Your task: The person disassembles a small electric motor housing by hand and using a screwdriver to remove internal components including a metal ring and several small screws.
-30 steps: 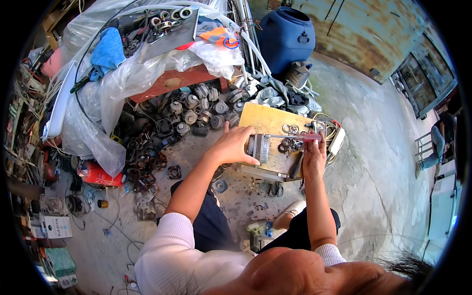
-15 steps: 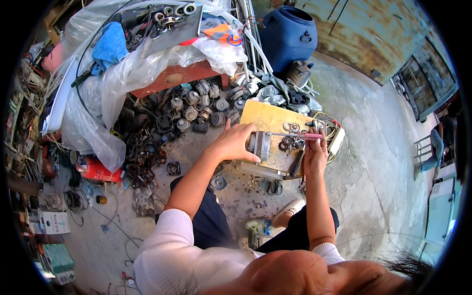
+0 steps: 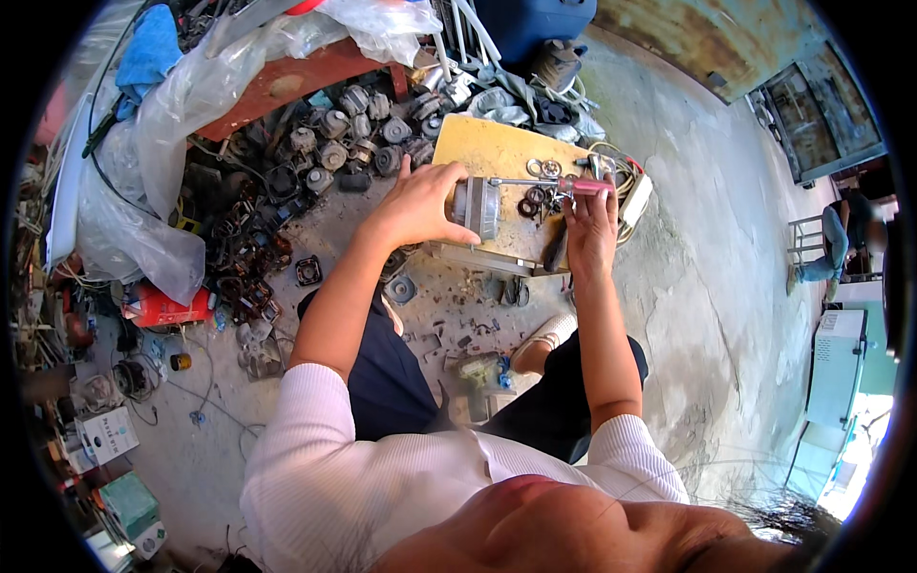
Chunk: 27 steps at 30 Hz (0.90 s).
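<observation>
My left hand (image 3: 420, 202) grips a small round grey motor (image 3: 478, 207) over the near edge of a low yellowish wooden board (image 3: 487, 148). My right hand (image 3: 592, 220) holds a screwdriver with a pink handle (image 3: 585, 185); its metal shaft runs left, level, to the motor's top. Between the hands, dark rings and washers (image 3: 532, 199) lie on the board.
A heap of similar small motors (image 3: 353, 143) lies on the concrete floor beyond my left hand, under a red bench (image 3: 296, 76) draped in clear plastic. White cable (image 3: 630, 191) coils at the board's right. Scrap parts litter the floor by my knees. Another person (image 3: 841, 239) sits far right.
The view has tilted down and closer. Both hands keep their hold; the screwdriver stays on the motor.
</observation>
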Each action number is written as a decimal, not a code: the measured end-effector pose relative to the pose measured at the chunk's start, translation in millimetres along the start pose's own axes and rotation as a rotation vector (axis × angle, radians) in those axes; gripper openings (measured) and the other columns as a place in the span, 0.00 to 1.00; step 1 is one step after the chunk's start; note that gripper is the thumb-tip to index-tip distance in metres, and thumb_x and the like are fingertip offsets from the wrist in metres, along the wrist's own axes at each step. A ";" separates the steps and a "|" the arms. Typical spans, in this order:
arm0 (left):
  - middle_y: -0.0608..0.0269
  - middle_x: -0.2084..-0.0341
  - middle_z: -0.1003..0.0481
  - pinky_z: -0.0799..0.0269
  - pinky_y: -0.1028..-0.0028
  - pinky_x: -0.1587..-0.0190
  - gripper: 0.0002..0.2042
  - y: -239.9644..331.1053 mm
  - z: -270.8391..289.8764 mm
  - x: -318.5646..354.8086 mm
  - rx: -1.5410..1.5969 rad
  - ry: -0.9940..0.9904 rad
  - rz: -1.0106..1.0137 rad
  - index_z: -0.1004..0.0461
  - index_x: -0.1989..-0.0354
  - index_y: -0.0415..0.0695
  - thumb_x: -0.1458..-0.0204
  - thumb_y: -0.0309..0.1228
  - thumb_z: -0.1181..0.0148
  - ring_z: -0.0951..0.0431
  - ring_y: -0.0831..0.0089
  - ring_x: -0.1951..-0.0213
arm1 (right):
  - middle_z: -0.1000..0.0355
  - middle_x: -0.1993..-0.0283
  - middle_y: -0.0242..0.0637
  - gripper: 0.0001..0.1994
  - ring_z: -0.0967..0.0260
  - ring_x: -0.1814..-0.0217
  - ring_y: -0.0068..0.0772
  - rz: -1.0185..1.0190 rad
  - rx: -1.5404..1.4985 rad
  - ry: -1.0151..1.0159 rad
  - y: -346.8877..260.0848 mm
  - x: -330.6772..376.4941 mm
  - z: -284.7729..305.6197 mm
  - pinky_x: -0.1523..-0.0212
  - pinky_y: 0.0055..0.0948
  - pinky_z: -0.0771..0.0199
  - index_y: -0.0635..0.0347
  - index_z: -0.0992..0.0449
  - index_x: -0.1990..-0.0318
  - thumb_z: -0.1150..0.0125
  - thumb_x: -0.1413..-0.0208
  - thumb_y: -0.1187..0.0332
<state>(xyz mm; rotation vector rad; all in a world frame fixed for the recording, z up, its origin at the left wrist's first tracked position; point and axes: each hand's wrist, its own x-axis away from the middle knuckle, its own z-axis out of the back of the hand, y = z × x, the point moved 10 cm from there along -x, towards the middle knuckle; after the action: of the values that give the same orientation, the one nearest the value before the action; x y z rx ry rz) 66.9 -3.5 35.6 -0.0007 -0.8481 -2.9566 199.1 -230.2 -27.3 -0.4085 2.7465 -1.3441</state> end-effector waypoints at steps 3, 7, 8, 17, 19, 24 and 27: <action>0.54 0.47 0.28 0.63 0.41 0.30 0.42 2.9 1.5 0.5 -0.026 0.017 -0.009 0.36 0.46 0.45 0.69 0.54 0.24 0.33 0.54 0.39 | 0.32 0.45 0.30 0.23 0.32 0.43 0.27 -0.025 0.040 0.052 2.5 -3.1 10.2 0.46 0.33 0.32 0.46 0.41 0.34 0.47 0.33 0.57; 0.54 0.46 0.29 0.65 0.44 0.30 0.42 -0.5 -1.2 -0.3 -0.015 0.008 0.003 0.35 0.46 0.47 0.69 0.54 0.24 0.33 0.55 0.39 | 0.32 0.43 0.32 0.22 0.33 0.41 0.30 0.016 0.002 -0.009 -1.5 -4.1 6.4 0.41 0.36 0.34 0.49 0.43 0.34 0.50 0.32 0.61; 0.54 0.46 0.29 0.65 0.44 0.30 0.42 -0.8 -1.4 -0.7 -0.015 0.012 0.001 0.35 0.46 0.47 0.69 0.54 0.24 0.33 0.55 0.39 | 0.32 0.43 0.33 0.21 0.33 0.40 0.31 0.039 -0.014 -0.030 -3.9 -4.2 4.7 0.40 0.36 0.34 0.49 0.43 0.34 0.50 0.32 0.62; 0.53 0.45 0.29 0.64 0.44 0.30 0.42 0.4 0.3 0.6 -0.013 0.031 -0.010 0.35 0.46 0.47 0.69 0.54 0.24 0.33 0.55 0.39 | 0.31 0.45 0.32 0.21 0.33 0.40 0.31 -0.035 0.020 0.109 4.8 -5.9 20.0 0.42 0.37 0.32 0.47 0.40 0.35 0.48 0.33 0.60; 0.53 0.46 0.29 0.63 0.44 0.30 0.42 -0.2 0.0 0.3 -0.020 0.031 -0.009 0.35 0.45 0.47 0.69 0.53 0.24 0.33 0.55 0.38 | 0.31 0.45 0.31 0.21 0.33 0.41 0.30 0.014 0.008 0.051 1.7 -8.0 17.4 0.42 0.37 0.32 0.46 0.39 0.35 0.47 0.33 0.59; 0.53 0.46 0.29 0.63 0.43 0.30 0.42 2.3 1.7 1.4 -0.019 0.008 0.017 0.35 0.45 0.47 0.69 0.54 0.24 0.33 0.54 0.39 | 0.31 0.46 0.29 0.21 0.32 0.43 0.28 0.027 -0.006 -0.017 -3.6 -7.4 5.0 0.42 0.36 0.31 0.45 0.39 0.36 0.46 0.34 0.59; 0.53 0.47 0.28 0.64 0.42 0.30 0.42 1.1 0.7 0.8 -0.018 0.010 0.009 0.35 0.45 0.47 0.69 0.55 0.24 0.33 0.54 0.39 | 0.31 0.46 0.29 0.20 0.32 0.44 0.27 -0.007 -0.003 0.079 0.0 -2.4 7.9 0.43 0.36 0.31 0.45 0.39 0.36 0.47 0.33 0.59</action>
<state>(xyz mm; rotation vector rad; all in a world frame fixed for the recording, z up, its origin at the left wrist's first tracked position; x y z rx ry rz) 66.1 -4.0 36.8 0.0095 -0.8179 -2.9536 202.7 -235.6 -32.3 -0.3732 2.8127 -1.3876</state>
